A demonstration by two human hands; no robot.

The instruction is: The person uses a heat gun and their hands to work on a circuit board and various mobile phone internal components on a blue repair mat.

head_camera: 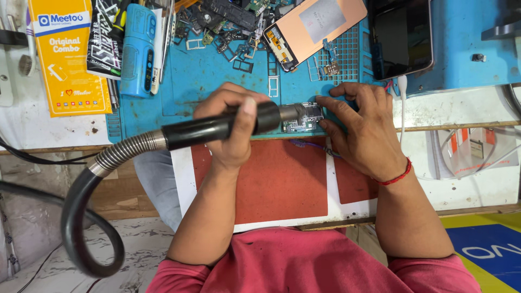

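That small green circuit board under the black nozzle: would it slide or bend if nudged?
The small green circuit board looks thin and light, so it would probably slide on the blue mat; the right hand pins its edge. It seems rigid, likely fragile. The left hand grips the black hot-air handle.

The small circuit board [303, 117] lies on the work mat [201, 81], at the mat's near edge. The left hand [230, 127] is just left of the board and is wrapped around the hot air tool [217, 127]. The tool's tip touches the board. The tool's hose [81, 206] hangs down to the left, off the bench. The right hand [363, 127] is right of the board, with 2 fingertips [321, 100] touching it. Behind the board lie a phone screen [315, 27] and a pile of small parts [228, 21].
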